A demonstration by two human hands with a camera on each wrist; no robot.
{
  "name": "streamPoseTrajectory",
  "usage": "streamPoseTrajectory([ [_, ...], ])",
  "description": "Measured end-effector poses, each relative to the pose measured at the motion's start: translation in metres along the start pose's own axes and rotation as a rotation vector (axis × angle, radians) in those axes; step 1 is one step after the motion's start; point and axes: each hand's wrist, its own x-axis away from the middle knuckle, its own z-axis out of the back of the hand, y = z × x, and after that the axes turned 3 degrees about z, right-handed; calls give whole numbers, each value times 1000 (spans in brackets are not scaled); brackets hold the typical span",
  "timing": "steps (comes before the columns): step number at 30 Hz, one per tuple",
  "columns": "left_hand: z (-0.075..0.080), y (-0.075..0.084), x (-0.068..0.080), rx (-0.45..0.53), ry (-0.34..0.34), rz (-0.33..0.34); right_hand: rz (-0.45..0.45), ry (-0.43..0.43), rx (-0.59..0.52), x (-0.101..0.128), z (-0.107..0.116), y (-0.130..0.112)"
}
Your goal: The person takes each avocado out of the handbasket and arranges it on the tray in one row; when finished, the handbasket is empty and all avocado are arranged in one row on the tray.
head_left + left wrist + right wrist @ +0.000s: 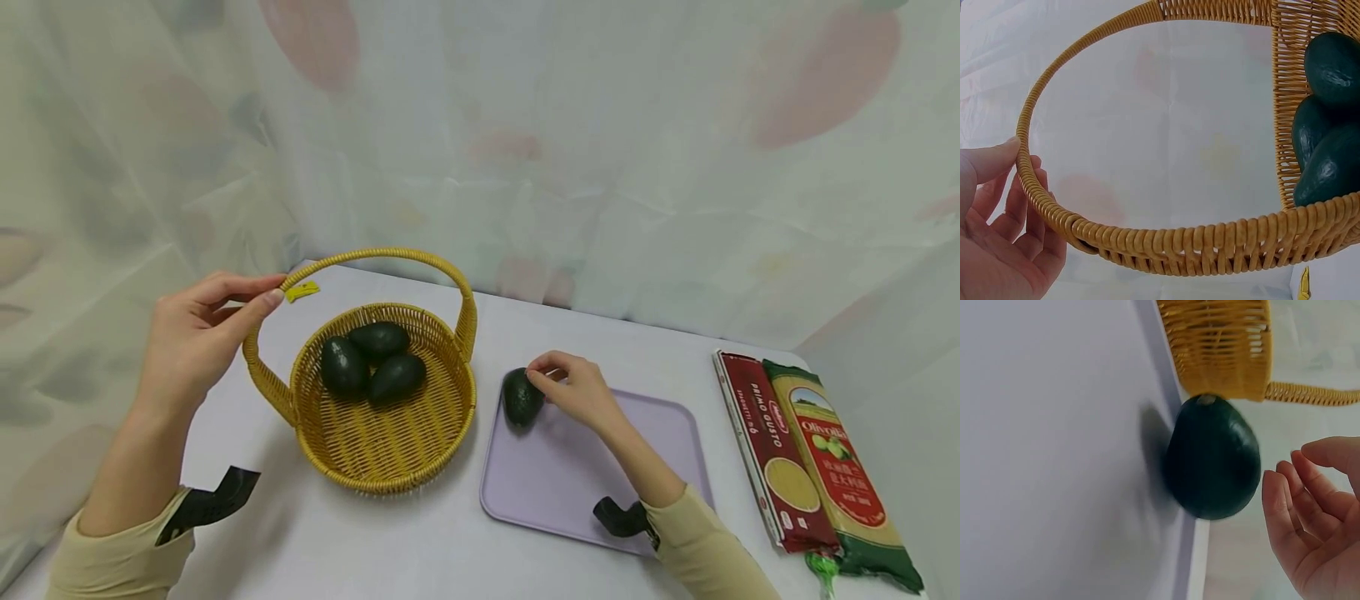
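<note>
A woven yellow basket [442,437] with a hoop handle [390,252] [1041,81] stands left of centre and holds three dark green avocados [372,360] [1329,125]. My left hand [197,337] [997,250] pinches the handle lightly on its left side, with the thumb on one face and the fingers behind it. A fourth avocado [521,398] [1213,456] lies on the left edge of a lavender tray [585,475] [1054,456]. My right hand [573,390] [1316,519] hovers just right of that avocado. Its fingers are loosely curved, and the wrist view shows a small gap between them and the fruit.
A yellow tag [302,292] hangs from the handle near my left fingertips. Two long pasta packets, one red [772,450] and one green and gold [832,467], lie along the table's right edge. A sheer patterned curtain [600,150] backs the white table [337,542].
</note>
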Motion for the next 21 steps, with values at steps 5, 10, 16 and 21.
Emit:
streamPoseTrajectory([
  [5,0,0,0,-1,-6,-11,22,-66,-9,-3,-5,-11],
  [10,0,0,0,8,-10,-24,57,-125,-24,-9,-11,-24],
  [16,0,-1,0,19,-8,-30,86,-145,-14,-15,-21,-41],
  [21,1,-1,0,28,-13,-30,135,-189,-28,-20,-29,-53],
])
